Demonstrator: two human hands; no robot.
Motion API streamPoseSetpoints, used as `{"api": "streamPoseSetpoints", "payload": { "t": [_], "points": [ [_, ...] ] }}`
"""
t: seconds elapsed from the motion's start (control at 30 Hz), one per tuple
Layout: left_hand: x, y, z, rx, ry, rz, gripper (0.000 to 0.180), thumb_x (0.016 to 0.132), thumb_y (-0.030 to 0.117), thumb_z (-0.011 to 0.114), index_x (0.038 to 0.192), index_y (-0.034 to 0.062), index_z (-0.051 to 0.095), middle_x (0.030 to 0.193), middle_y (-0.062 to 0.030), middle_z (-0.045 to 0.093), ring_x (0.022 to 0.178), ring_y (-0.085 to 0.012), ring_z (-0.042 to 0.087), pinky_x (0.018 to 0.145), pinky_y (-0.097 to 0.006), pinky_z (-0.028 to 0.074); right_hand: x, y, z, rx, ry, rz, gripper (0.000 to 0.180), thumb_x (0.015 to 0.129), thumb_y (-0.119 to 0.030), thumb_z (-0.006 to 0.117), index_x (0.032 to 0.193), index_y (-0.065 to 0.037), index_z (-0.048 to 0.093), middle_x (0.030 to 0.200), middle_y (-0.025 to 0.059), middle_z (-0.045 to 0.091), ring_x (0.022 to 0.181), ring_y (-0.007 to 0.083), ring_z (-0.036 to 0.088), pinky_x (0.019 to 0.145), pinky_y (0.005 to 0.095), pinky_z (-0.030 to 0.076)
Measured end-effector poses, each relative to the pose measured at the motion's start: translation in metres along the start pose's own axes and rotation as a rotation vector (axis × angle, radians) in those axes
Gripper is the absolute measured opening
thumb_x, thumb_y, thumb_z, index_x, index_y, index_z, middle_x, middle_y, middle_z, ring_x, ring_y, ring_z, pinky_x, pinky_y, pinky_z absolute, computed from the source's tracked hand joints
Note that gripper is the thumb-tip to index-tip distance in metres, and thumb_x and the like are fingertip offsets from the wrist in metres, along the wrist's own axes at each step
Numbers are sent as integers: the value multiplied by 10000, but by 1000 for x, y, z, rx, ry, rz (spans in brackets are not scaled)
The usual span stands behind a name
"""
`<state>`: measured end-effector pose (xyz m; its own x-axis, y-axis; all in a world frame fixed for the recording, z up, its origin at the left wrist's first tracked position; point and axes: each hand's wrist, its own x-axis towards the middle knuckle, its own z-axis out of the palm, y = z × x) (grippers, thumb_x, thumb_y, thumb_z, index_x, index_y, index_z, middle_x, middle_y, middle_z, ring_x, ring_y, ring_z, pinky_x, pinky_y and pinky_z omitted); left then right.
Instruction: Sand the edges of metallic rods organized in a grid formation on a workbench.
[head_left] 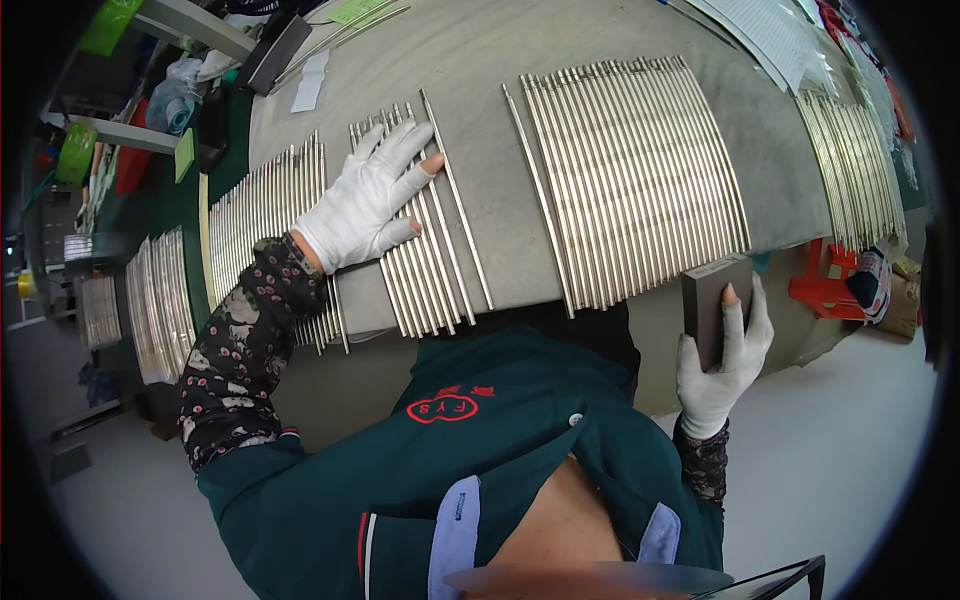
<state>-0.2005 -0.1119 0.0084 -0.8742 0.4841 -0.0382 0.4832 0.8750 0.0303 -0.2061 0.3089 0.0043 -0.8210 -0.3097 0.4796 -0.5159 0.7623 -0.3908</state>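
My left hand (365, 200), in a white glove with some fingertips bare, lies flat with fingers spread over a small group of thin metal rods (425, 285). Its fingers rest across their upper part. Just right of that group, one rod (460, 205) lies apart at a slant. In my right hand (725, 375), gloved the same way, a dark grey rectangular block (708, 310) is held upright off the table's near edge. The fingers wrap its side, and a bare fingertip presses on its face.
A wide row of metal rods (640, 180) covers the grey table (470, 60) right of centre. More rods (265, 215) lie at the left, with another bundle (850, 170) at the far right. A red plastic stool (825, 295) stands beyond the right edge. Paper sheets (750, 35) lie at the back.
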Motion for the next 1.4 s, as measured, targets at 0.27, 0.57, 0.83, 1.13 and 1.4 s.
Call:
{"api": "streamPoseSetpoints", "payload": {
  "t": [0.27, 0.57, 0.83, 1.13, 1.4],
  "points": [
    [113, 20, 4, -57, 222, 188, 690, 904, 534, 384, 1421, 87, 293, 1480, -213, 233, 1375, -379, 224, 1116, -546, 147, -1, -18, -3, 27, -70, -78, 770, 579, -107, 678, 1322, -170, 484, 1351, 252, 400, 1115, 375, 456, 940, 449, 377],
    [125, -55, 22, -126, 177, -67, 593, 962, 494, 341, 1405, 100, 351, 1467, -124, 330, 1379, -298, 259, 1146, -409, 171, 8, -19, 21, -55, -199, -766, 449, 835, -350, 659, 1226, -276, 452, 1162, 12, 524, 1036, 161, 548, 841, 418, 411],
    [120, -35, 21, -213, 211, -16, 496, 954, 323, 439, 1394, 101, 378, 1450, -170, 347, 1350, -361, 293, 1122, -417, 235, 9, -3, 60, -82, -115, -929, 476, 841, -346, 635, 1274, -335, 437, 1176, -66, 479, 1064, 112, 524, 855, 392, 404],
    [108, -44, 11, -97, 228, -114, 565, 949, 435, 422, 1398, 97, 359, 1465, -146, 326, 1369, -333, 267, 1127, -439, 216, 11, -27, 69, 7, -218, -1031, 444, 875, -280, 567, 1301, -317, 448, 1212, -44, 468, 1120, 115, 497, 876, 352, 404],
    [95, -23, 12, -123, 182, -155, 560, 911, 329, 504, 1365, 29, 371, 1456, -200, 309, 1357, -357, 279, 1122, -431, 224, 18, -42, 63, 74, -265, -976, 381, 835, -251, 603, 1200, -263, 498, 1153, -5, 505, 1054, 156, 522, 821, 347, 432]
  ]
}}
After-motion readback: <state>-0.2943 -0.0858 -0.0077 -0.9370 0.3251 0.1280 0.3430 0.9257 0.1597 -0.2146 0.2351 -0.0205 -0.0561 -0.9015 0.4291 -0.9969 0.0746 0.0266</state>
